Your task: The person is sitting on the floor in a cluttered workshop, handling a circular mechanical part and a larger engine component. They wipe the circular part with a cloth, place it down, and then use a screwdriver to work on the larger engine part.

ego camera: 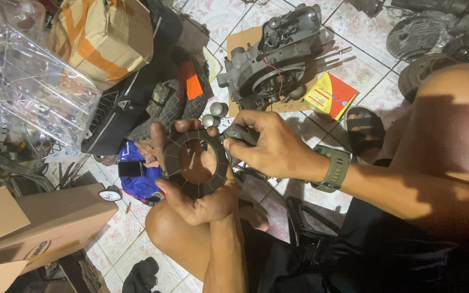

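We see a flat, dark, segmented friction ring [196, 161], our left hand [194, 190] cradling it with fingers curled around its rim, our right hand [270, 144] pinching a small dark part [240, 133] at the ring's edge

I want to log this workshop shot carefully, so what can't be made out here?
- Head view: what the right hand grips at the ring-shaped friction plate; its fingers cover it.
- Plate's lower rim: hidden by the left hand.
- Engine casing: small parts too dark and fine to tell.
- Dark parts at top right: cut by the frame edge.
- Clear plastic bag: contents blurred by glare.
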